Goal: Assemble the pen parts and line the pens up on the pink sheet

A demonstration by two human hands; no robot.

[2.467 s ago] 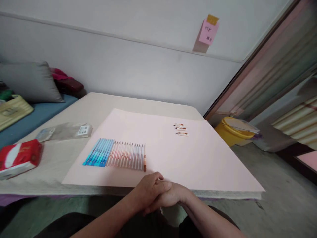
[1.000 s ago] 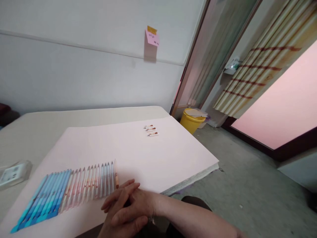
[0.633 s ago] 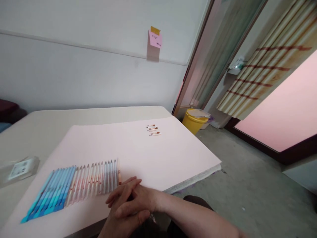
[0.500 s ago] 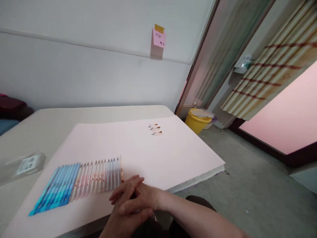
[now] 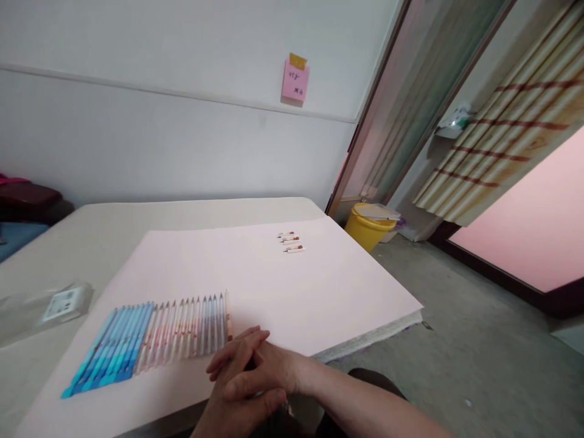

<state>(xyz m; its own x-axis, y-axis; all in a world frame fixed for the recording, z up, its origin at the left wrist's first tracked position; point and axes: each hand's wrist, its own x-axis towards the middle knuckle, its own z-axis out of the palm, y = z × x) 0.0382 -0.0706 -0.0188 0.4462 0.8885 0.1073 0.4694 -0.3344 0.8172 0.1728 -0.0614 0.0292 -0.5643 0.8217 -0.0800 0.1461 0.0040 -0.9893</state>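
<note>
My left hand (image 5: pixel 233 409) and my right hand (image 5: pixel 276 367) are clasped together at the near edge of the table, fingers crossed over one another. No object shows in either of them. Just left of my hands, a long row of slim pens lies side by side on a pale pink sheet (image 5: pixel 347 286). It runs from blue pens (image 5: pixel 112 347) through pink and clear patterned pens (image 5: pixel 176 334) to a white pen with a brown end (image 5: pixel 229 316), which is closest to my fingers. Farther back lie a few short white-and-brown pens (image 5: pixel 293 249).
A clear plastic packet with a white label (image 5: pixel 66 304) rests on the cream tabletop (image 5: pixel 109 216) at left. Dark red and blue items (image 5: pixel 30 204) stand beyond it. A yellow bin (image 5: pixel 367 228) is on the floor at right. A pink note (image 5: pixel 295 80) hangs on the wall.
The whole scene has shifted slightly right and down as my head turned a little. My hands stay clasped, and the pens have not moved on the sheet.
</note>
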